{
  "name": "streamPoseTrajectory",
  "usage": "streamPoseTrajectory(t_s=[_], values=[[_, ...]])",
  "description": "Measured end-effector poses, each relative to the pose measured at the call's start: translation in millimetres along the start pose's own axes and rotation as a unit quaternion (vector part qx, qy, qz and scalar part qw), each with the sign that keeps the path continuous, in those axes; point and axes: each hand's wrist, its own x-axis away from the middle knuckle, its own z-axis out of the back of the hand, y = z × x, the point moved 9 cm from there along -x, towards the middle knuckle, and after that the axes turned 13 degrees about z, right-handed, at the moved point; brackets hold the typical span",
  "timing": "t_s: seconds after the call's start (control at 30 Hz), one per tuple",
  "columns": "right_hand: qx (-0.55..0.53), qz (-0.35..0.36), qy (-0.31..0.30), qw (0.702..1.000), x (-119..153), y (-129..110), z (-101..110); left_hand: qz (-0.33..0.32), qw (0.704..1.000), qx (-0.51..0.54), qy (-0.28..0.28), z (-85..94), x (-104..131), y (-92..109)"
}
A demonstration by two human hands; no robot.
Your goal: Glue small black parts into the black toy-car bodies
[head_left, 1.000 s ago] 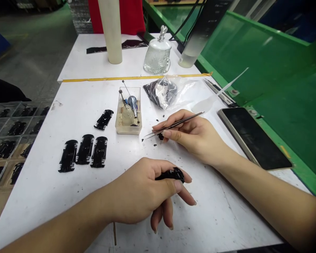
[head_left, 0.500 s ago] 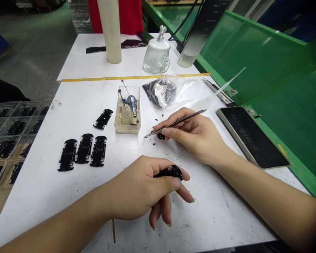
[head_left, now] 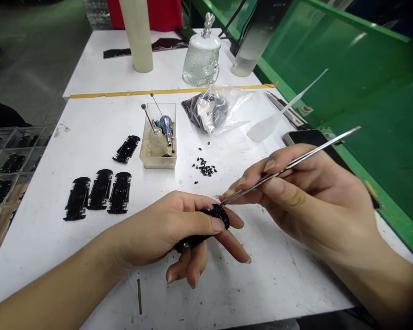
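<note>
My left hand (head_left: 189,229) is closed on a black plastic toy car base (head_left: 218,214), its thumb on top and two fingers stretched out beyond. In my right hand (head_left: 306,197) is a pair of metal tweezers (head_left: 289,166), pinched between thumb and fingers. The tips of the tweezers meet the end of the black base; whether a small part is between them I cannot tell. A pile of tiny black parts (head_left: 205,169) lies on the table beyond my hands. More black car bases (head_left: 101,189) lie flat to the left.
A clear box (head_left: 158,161) of small tools stands behind the pile. Near it are a plastic bag (head_left: 209,112) of dark parts, a lidded glass mug (head_left: 201,59) and a white dropper (head_left: 266,128). A phone (head_left: 306,137) lies behind my right hand. Divided trays (head_left: 7,172) sit at left.
My right hand has moved from the pile of tiny parts toward me, bringing the tweezers to the black base. My left hand has turned the base, showing more of it.
</note>
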Motion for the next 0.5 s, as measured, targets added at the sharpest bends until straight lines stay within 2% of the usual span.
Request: streamPoseTrajectory(t_s=[0.5], values=[[-0.035,-0.003,-0.032,0.999,4.7,1.3,-8.0,0.000,1.000,0.009,-0.025,-0.3,-2.4,-1.9]])
